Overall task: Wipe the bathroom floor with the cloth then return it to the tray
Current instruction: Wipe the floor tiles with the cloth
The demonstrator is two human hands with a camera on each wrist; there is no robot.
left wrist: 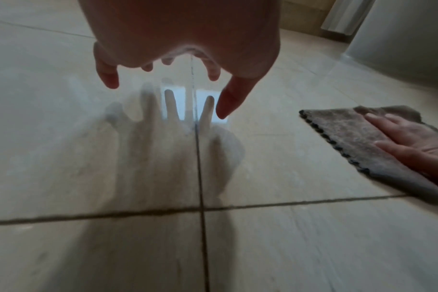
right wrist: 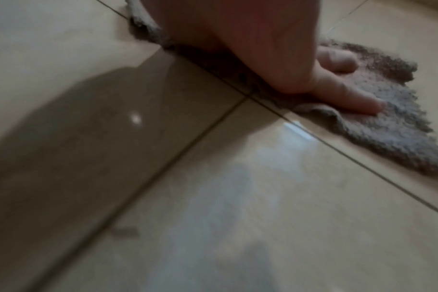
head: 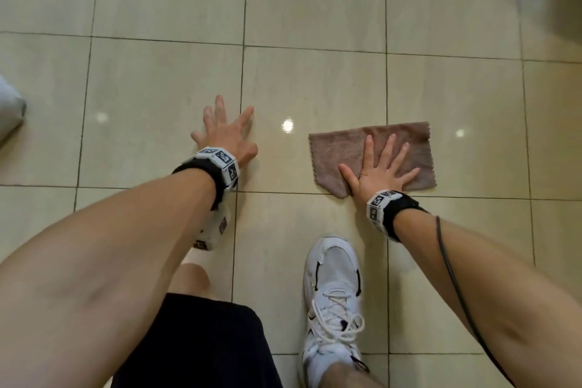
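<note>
A brown folded cloth (head: 346,148) lies flat on the glossy beige tiled floor (head: 315,82), to the right of centre. My right hand (head: 382,167) presses on it with straight, spread fingers; the right wrist view shows the palm and thumb down on the cloth (right wrist: 388,122). My left hand (head: 225,132) hovers spread and empty just above the bare tile, a tile's width left of the cloth. From the left wrist view its fingers (left wrist: 110,75) hang over their reflection, with the cloth (left wrist: 348,142) and right hand (left wrist: 413,142) at the right. No tray is in view.
My white sneaker (head: 333,293) stands on the floor just below the cloth, and my bare knee (head: 192,280) is below the left wrist. A pale object (head: 9,110) sits at the left edge. A white fixture (left wrist: 408,35) rises beyond the cloth.
</note>
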